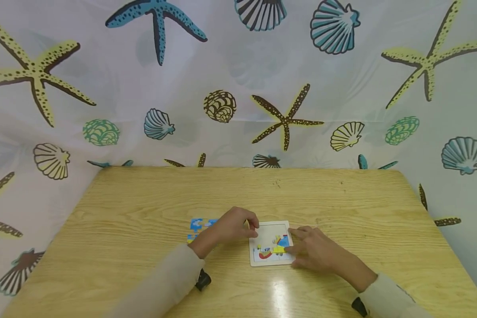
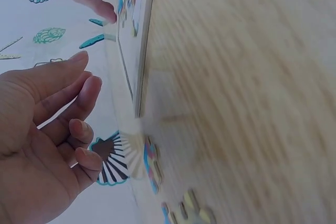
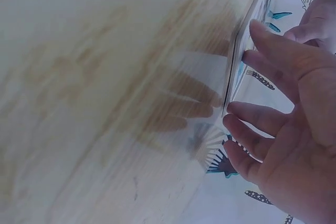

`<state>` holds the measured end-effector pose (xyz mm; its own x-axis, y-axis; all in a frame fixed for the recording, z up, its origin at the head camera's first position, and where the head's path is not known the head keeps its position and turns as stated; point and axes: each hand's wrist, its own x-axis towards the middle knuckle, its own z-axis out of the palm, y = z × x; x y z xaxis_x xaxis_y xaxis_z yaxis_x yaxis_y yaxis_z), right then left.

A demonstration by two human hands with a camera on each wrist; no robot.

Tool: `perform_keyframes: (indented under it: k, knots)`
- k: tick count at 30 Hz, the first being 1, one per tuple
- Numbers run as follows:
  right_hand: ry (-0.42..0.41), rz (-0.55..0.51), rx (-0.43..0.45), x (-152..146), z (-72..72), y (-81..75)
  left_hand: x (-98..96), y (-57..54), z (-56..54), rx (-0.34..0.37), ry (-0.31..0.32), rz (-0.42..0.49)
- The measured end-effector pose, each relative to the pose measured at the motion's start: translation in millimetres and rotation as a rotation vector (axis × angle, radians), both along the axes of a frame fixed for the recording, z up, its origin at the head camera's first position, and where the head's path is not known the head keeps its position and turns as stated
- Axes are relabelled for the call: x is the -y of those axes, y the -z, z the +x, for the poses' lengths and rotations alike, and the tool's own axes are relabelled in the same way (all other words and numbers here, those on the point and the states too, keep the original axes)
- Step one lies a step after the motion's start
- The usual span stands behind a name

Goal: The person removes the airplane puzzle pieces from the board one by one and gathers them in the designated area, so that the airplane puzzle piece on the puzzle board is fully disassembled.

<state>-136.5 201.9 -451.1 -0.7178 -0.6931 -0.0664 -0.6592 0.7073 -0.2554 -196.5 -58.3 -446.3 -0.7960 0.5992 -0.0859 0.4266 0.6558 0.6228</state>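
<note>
A shallow white puzzle tray [image 1: 265,233] lies on the wooden table, with several joined pieces [image 1: 279,250] along its lower and right part. The upper left of its base is bare. My left hand [image 1: 235,224] hovers at the tray's left edge, fingers loosely bent; in the left wrist view nothing shows between thumb and fingertips. At the tray's right side is my right hand [image 1: 317,251], fingers mostly extended, some at the rim and one reaching over the pieces. Loose blue puzzle pieces [image 1: 196,225] lie left of the tray, partly hidden behind my left hand and forearm.
The wooden table [image 1: 151,198] stretches around the tray on all sides. A white cloth [image 1: 238,145] printed with starfish and shells hangs behind it and along both sides. Dark wrist straps [image 1: 203,280] show below my sleeves.
</note>
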Motion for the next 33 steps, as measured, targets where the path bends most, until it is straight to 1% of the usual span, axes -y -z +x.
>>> perform_keyframes:
  k: [6,9,11,14,18,23,28,33]
  knots:
    - [-0.021,0.021,-0.028,0.2,-0.7,-0.7,-13.6,3.8,0.8,0.036,0.011,-0.017]
    - [-0.026,0.026,-0.034,0.1,-1.9,-0.7,-19.7,4.1,1.4,0.067,0.013,-0.016]
    - [-0.026,0.025,-0.031,0.1,-2.6,-0.6,-23.6,5.1,1.1,0.072,0.021,-0.020]
    - [-0.025,0.024,-0.027,-0.1,-3.2,-0.7,-29.2,7.6,0.8,0.073,0.020,-0.037]
    - [-0.030,0.019,-0.033,-0.4,-3.5,-1.0,-35.8,8.6,2.1,0.051,0.026,-0.065]
    - [-0.046,0.008,-0.074,-1.2,-3.9,0.5,-42.2,10.7,5.1,0.031,0.034,-0.079]
    - [-0.050,-0.012,-0.090,-1.4,-3.6,2.1,-46.7,12.6,6.9,0.039,0.008,-0.102]
    - [-0.039,-0.025,-0.074,-1.4,-2.2,2.5,-49.5,14.1,8.7,0.042,0.002,-0.120]
